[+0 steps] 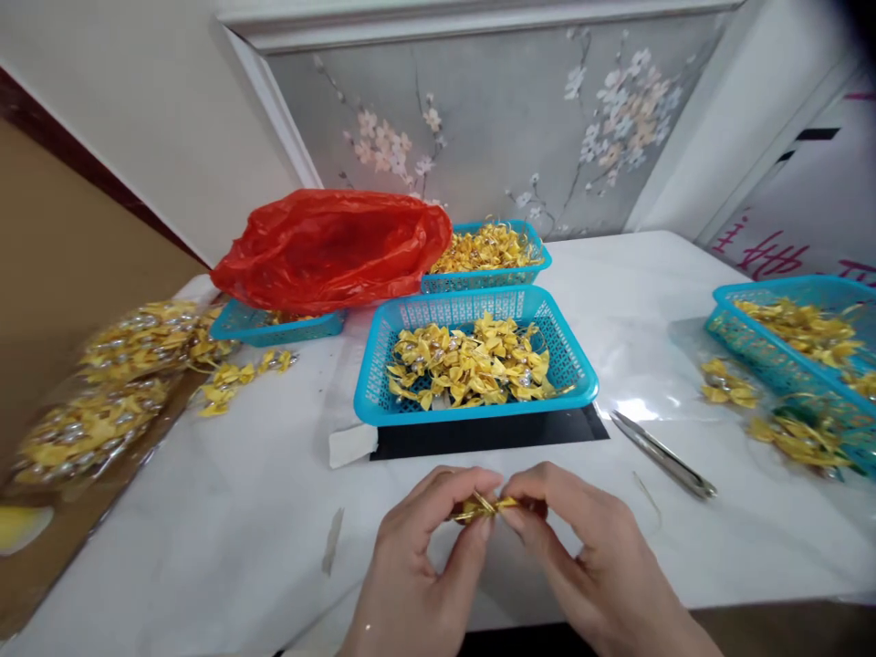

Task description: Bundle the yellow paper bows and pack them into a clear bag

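Note:
Near the table's front edge, my left hand (431, 547) pinches a small gold ribbon flower (472, 507) with thin gold wire on it. From the other side, my right hand (581, 547) closes thumb and forefinger on the same piece, so the fingertips almost meet. Much of the flower is hidden by the fingers. Just beyond the hands stands a blue plastic basket (475, 418) with a heap of yellow ribbon flowers (472, 360) with silvery beads. A pair of metal thread snips (663, 454) lies right of my hands, beside a short loose wire (647, 497).
A red plastic bag (328, 246) covers part of a blue basket (280, 330) at back left. Another filled basket (485, 274) stands behind. At right are a larger basket (787, 351) and loose flower clusters (729, 383). Bundled beaded flowers (96, 420) lie left on cardboard.

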Demonstrator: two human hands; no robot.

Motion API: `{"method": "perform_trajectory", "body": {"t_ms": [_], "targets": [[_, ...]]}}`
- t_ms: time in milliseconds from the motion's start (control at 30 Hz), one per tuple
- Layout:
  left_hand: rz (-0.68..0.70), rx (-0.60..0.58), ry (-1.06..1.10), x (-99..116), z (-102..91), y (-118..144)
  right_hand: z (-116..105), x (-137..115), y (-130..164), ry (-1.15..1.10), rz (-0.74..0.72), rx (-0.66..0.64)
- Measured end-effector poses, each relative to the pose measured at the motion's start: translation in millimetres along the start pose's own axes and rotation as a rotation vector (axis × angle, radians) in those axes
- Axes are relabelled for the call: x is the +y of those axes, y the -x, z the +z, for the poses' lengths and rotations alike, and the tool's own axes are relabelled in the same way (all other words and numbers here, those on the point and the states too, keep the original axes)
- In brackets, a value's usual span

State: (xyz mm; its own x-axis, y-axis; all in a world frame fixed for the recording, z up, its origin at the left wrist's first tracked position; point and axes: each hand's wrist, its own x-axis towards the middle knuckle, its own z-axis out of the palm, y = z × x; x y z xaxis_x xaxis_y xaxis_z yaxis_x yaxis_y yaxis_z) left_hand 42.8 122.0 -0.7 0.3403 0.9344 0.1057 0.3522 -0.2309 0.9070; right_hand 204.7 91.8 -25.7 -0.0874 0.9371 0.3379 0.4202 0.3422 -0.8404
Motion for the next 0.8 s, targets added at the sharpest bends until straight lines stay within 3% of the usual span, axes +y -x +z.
{"method": "perform_trajectory", "body": {"t_ms": [133, 267, 367, 433, 500, 800], "targets": [[0.017, 0.074, -0.061, -7, 1.4, 8, 10, 1, -2, 0.104, -0.084, 0.124], [-0.157, 0.182, 0.153, -9, 1.9, 8, 13, 0, -1, 0.144, -0.075, 0.19], [-0.323, 0.137, 0.395, -7, -1.4, 2, 15, -1, -1, 0.092, -0.027, 0.203], [-0.378, 0.058, 0.432, -5, -3.6, -2, 17, -1, 0, 0.093, 0.01, 0.215], [-0.371, 0.026, 0.388, -3, -4.5, -4, 21, -2, 1, 0.101, 0.034, 0.218], [-0.2, 0.091, 0.204, -8, -7.5, -2, 21, 1, 8, 0.062, 0.162, 0.081]]}}
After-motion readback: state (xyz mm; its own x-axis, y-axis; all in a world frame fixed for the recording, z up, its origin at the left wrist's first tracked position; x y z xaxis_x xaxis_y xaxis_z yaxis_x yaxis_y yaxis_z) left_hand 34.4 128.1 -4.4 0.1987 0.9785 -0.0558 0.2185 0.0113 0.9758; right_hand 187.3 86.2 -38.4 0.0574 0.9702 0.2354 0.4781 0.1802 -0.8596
